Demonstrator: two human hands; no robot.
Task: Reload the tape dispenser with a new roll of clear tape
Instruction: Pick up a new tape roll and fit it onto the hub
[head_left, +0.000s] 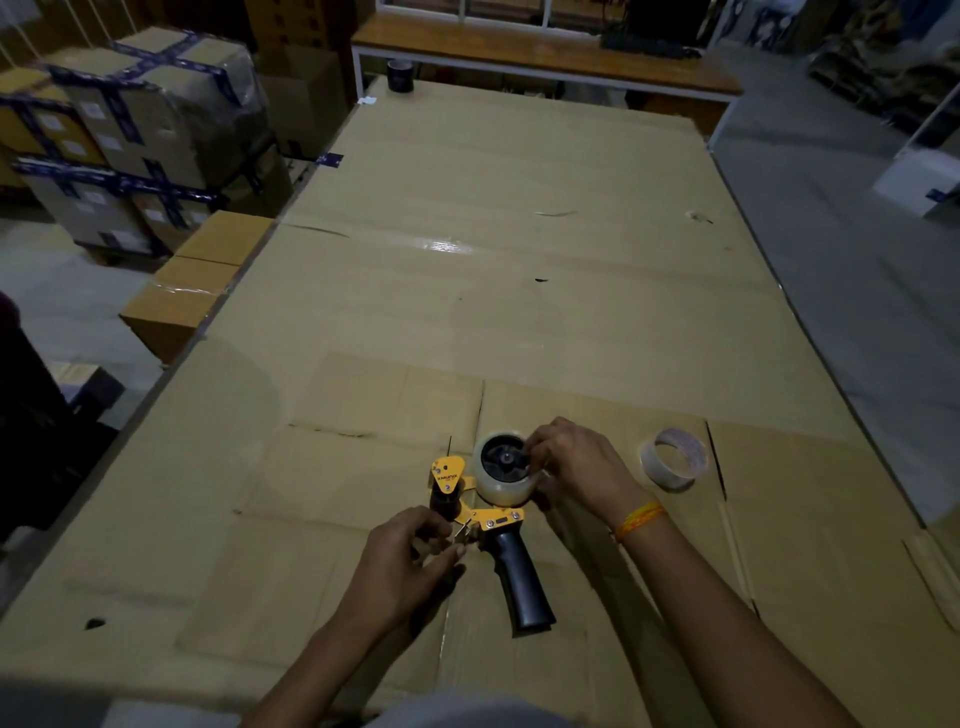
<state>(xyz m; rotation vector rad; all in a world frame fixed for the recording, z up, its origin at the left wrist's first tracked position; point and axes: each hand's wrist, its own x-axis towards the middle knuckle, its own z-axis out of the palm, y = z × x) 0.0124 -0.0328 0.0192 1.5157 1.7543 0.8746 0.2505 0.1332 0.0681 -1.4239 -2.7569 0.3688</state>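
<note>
A yellow tape dispenser (485, 517) with a black handle lies flat on the cardboard-covered table (519, 286) near the front edge. A full roll of clear tape (501, 488) sits on its black hub. My right hand (576, 465) rests on the right side of that roll, fingertips at the hub. My left hand (410, 561) is at the dispenser's front end by the metal blade and roller, fingers pinched on it. An empty cardboard tape core (674, 458) lies on the table to the right of my right hand.
A dark roll of tape (400, 76) stands at the table's far left corner. Taped cartons (130, 130) are stacked left of the table, with a brown box (192, 291) against its left edge. A wooden bench (545, 52) stands beyond the far end.
</note>
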